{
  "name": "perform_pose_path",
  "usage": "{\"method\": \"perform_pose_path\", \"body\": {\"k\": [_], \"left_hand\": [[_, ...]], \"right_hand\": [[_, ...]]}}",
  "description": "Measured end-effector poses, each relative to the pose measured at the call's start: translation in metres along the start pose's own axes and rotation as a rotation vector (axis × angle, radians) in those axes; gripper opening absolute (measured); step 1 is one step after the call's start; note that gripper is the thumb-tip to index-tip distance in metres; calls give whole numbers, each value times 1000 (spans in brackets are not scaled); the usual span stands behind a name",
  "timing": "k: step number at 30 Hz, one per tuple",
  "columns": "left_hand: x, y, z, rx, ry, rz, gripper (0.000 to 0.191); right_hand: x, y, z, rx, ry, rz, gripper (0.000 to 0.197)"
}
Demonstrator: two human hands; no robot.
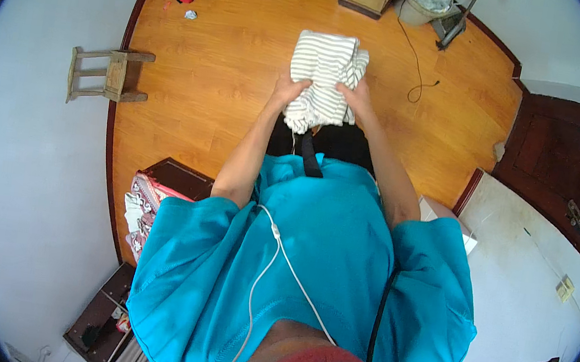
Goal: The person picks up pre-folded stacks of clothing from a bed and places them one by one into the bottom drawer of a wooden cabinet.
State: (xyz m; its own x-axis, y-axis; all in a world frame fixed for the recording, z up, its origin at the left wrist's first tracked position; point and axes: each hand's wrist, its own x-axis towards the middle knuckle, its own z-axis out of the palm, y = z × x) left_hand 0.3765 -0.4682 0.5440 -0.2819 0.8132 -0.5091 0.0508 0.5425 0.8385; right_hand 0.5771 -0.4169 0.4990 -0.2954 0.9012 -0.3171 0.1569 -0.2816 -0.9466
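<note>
A folded cloth item with grey and white stripes (324,68) is held in front of my body, above my black trousers. My left hand (291,90) grips its left edge, with the thumb on top and the fingers hidden beneath. On the other edge, my right hand (353,97) holds it the same way, thumb over the fabric. The lower end of the bundle is bunched and uneven, and a loose fold shows along its right side.
A small wooden stool (115,75) stands by the left wall. Ahead are a waste bin (418,11), a dustpan (448,27) and a black cable (419,77) on the floor. A dark wooden door (559,154) is at the right, a dark cabinet (176,175) at the left.
</note>
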Motion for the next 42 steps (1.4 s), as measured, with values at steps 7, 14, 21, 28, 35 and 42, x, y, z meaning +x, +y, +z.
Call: {"method": "perform_pose_path", "body": {"k": [7,14,21,28,35,42], "left_hand": [[17,9,-3,2,-21,-71,50],[33,21,-4,-135,-146,-163,57],[87,18,-24,-74,-183,-99,58],[201,6,-12,39,-229,-31,60],[355,-42,45,-3,-253,14,67],[514,-116,123,217,-269,323,49]], "right_hand": [[23,-10,-1,11,36,-6,62],[38,15,-4,23,31,109,57],[63,-3,27,158,204,68,59],[166,59,24,19,253,139,71],[313,129,-16,-110,276,-60,60],[435,243,-85,-339,335,93,62]]}}
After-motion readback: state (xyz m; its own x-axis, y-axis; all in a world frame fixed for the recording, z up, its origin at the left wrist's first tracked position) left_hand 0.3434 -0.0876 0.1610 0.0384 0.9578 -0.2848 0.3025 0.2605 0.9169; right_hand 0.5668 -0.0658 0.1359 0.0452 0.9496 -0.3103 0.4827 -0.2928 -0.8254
